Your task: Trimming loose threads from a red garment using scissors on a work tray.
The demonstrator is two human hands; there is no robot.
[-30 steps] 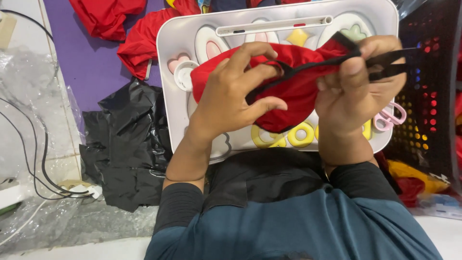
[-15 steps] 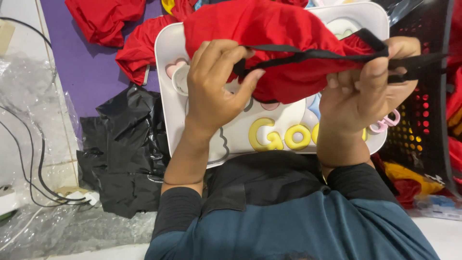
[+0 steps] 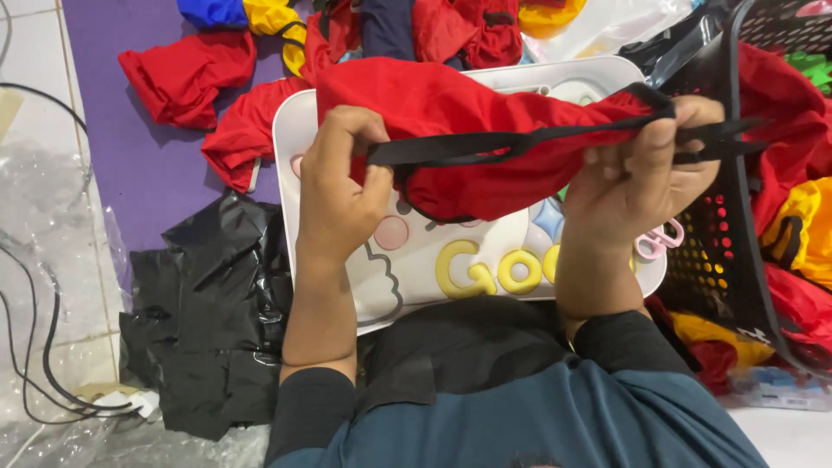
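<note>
- Two bare hands are showing, a left hand (image 3: 342,195) and a right hand (image 3: 646,178).
- One red cloth piece (image 3: 468,121) with one black strap (image 3: 520,143) is hanging between them.
- One white tray (image 3: 416,269) is lying underneath.
- One pair of pink scissors (image 3: 659,241) is sitting on it.
- One black mesh basket (image 3: 728,251) is standing at the right.
- One crumpled black plastic sheet (image 3: 208,321) is lying at the left.
- Two more loose red cloth pieces, one (image 3: 186,74) and another (image 3: 247,130), are lying on one purple mat (image 3: 147,165).
</note>
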